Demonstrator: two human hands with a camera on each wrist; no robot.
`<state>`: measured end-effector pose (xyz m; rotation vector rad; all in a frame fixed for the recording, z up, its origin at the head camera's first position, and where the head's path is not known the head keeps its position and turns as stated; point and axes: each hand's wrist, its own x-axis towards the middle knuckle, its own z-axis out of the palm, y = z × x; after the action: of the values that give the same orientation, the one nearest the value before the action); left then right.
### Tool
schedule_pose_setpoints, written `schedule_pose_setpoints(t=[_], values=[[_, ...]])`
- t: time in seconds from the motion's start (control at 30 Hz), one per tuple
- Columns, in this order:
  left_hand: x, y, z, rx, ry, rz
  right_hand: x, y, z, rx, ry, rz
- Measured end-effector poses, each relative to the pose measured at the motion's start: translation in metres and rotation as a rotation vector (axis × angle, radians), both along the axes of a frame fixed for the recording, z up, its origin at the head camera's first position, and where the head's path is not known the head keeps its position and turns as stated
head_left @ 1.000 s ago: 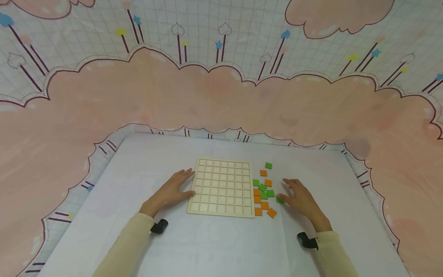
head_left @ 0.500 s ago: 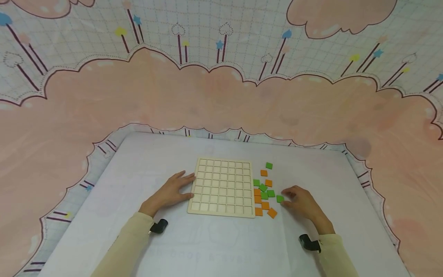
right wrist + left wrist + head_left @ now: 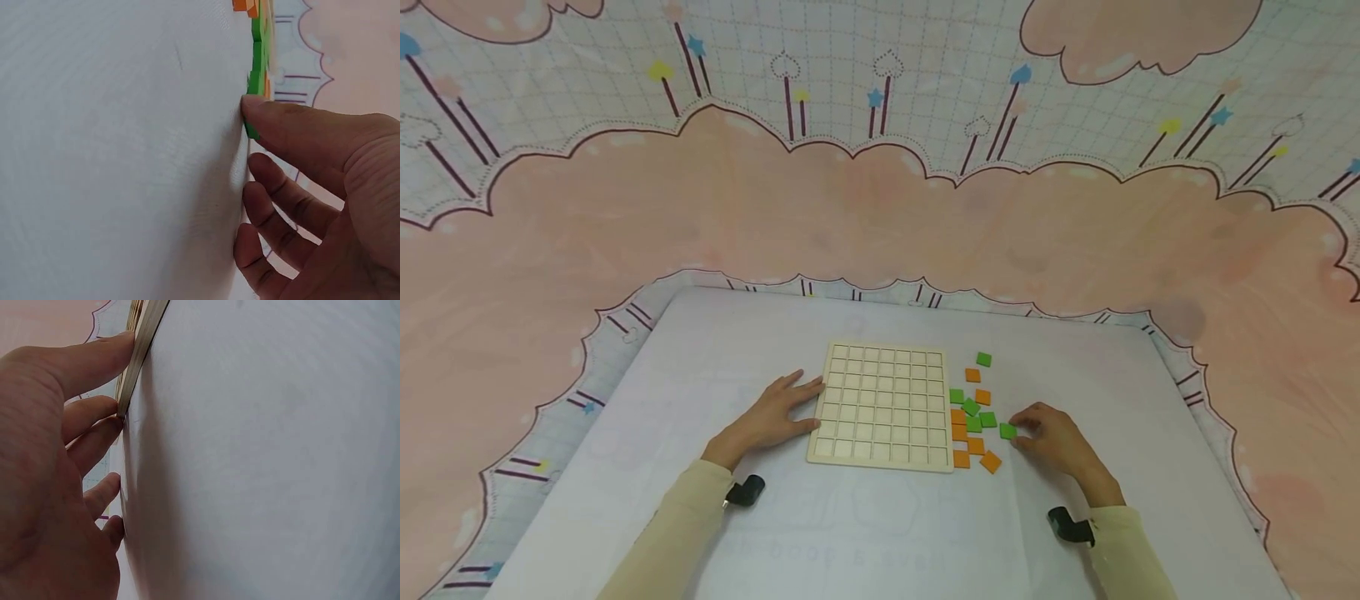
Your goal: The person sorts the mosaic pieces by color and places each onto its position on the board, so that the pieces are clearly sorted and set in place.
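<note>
Right grip on tile, index head-view only

0 readable text, labels, brands or numbers across 3 views. Only faint letter-like marks on the white table cover, too pale to read.

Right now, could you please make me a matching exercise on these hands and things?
1. Left hand
2. Right hand
3. Pale wooden grid board
4. Orange square tiles

A. Divided into bare cells
B. Scattered right of the board
C. At the rightmost green square tile
D. Touching the board's left edge

Right pairs: 1-D; 2-C; 3-A; 4-B
</note>
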<state>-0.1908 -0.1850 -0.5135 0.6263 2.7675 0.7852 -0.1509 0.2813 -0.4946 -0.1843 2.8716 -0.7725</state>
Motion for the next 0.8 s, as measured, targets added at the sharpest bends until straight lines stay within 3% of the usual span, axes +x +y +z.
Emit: schedule_pose_setpoints(t=[0.4,0.8], values=[[0.0,0.001,-0.002,-0.002,-0.02,-0.001,0.0,0.0,0.007,-0.062,0.001,-0.038],[0.003,0.001,-0.001,0.018,-0.03,-0.006,-0.01,-0.013,0.018,-0.071,0.079,-0.008]])
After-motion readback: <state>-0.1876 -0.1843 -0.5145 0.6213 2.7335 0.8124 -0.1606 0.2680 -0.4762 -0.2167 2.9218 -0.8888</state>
